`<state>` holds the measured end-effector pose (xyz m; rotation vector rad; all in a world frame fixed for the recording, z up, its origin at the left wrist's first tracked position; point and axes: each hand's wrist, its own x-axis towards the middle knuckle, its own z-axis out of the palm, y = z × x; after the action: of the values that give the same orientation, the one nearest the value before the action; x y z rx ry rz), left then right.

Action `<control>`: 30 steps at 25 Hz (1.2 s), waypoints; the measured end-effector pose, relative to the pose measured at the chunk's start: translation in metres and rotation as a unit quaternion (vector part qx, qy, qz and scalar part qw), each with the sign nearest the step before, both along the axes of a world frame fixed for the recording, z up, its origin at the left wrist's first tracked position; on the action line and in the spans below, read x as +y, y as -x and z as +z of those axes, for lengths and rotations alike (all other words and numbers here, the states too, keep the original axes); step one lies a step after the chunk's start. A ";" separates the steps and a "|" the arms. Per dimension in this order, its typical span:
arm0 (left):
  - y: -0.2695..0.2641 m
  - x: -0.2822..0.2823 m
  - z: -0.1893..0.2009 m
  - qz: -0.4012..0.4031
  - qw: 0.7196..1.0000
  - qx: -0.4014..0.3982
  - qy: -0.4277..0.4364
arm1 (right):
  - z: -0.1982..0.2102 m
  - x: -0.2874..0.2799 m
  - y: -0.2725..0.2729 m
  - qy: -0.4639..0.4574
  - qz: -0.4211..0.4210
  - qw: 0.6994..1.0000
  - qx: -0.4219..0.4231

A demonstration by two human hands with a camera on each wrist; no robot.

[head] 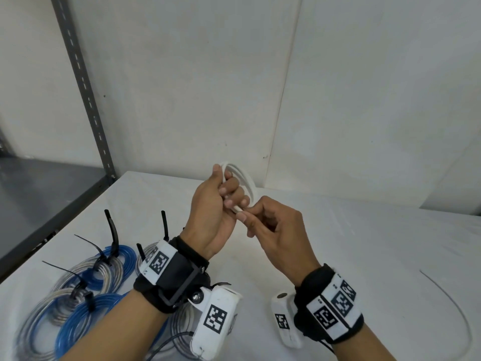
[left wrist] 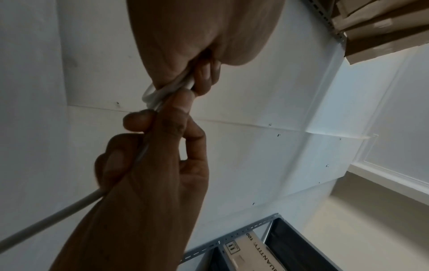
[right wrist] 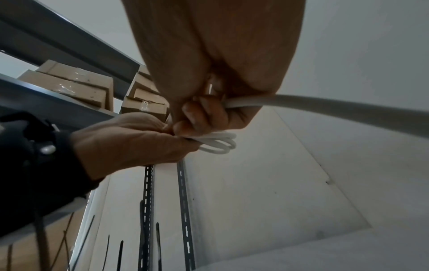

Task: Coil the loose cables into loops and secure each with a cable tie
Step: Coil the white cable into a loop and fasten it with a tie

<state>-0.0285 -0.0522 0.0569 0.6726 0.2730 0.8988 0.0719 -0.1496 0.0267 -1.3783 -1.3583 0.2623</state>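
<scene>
I see the table (head: pixel 338 230) beneath both hands, tied blue and clear coils (head: pixel 86 282) lying below my left wrist. My left hand (head: pixel 210 212) grips the white cable (head: pixel 246 182) loops, raised above the table. My right hand (head: pixel 276 230) pinches the same cable just beside the left fingers.

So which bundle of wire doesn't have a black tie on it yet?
The white cable coil, held up in the left hand. The blue and silver coils lying on the table each already wear a black tie.
</scene>
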 end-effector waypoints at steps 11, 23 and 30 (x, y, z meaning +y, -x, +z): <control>0.036 0.032 0.026 -0.025 0.998 -0.040 -0.046 | -0.011 0.001 -0.065 0.080 -0.141 0.980 -0.112; 0.001 -0.016 -0.015 -0.127 0.822 0.325 -0.450 | 0.008 0.002 -0.049 -0.037 -0.221 0.974 0.035; -0.003 -0.016 -0.017 -0.037 0.834 0.337 -0.434 | 0.017 0.000 -0.019 -0.015 -0.105 0.994 0.009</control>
<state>-0.0257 -0.0682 0.0397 1.8532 0.4626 0.6488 0.0913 -0.1496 0.0433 -1.4772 -1.1863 0.1119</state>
